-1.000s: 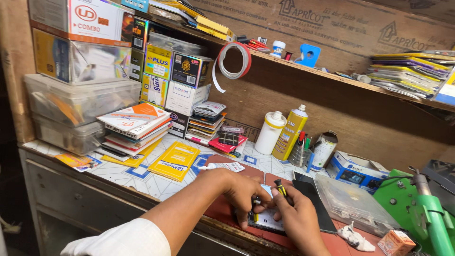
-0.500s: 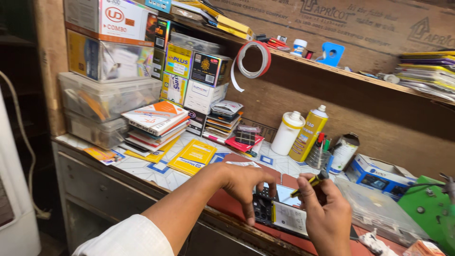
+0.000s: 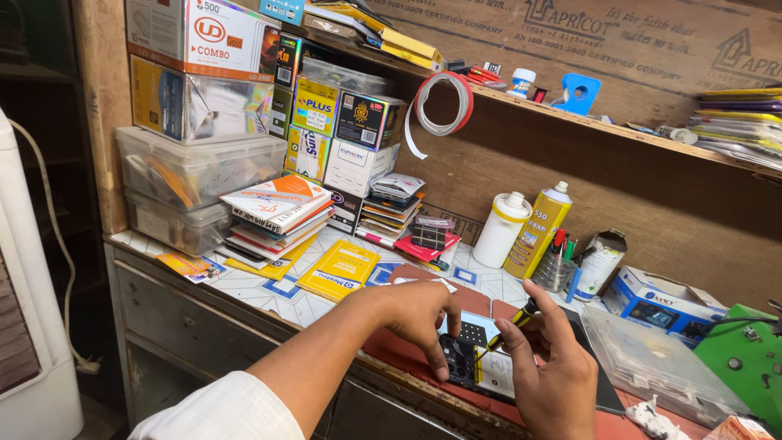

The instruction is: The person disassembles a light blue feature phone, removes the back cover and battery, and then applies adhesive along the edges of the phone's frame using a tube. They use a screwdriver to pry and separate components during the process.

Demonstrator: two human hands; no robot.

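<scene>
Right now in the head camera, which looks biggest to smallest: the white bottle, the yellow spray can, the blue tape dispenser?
1. Yellow spray can
2. White bottle, nearly the same, so unsure
3. Blue tape dispenser, though it sits farther back

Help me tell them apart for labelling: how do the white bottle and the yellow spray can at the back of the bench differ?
The white bottle is squat and wide; the yellow spray can is slim and taller. The bottle is plain white, the can yellow with a printed label. Both stand upright, side by side, with white tops.

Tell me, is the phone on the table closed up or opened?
Opened. The phone lies flat with its back cover off, so its inside parts show. The left hand presses on it, and the right hand points a screwdriver into it.
</scene>
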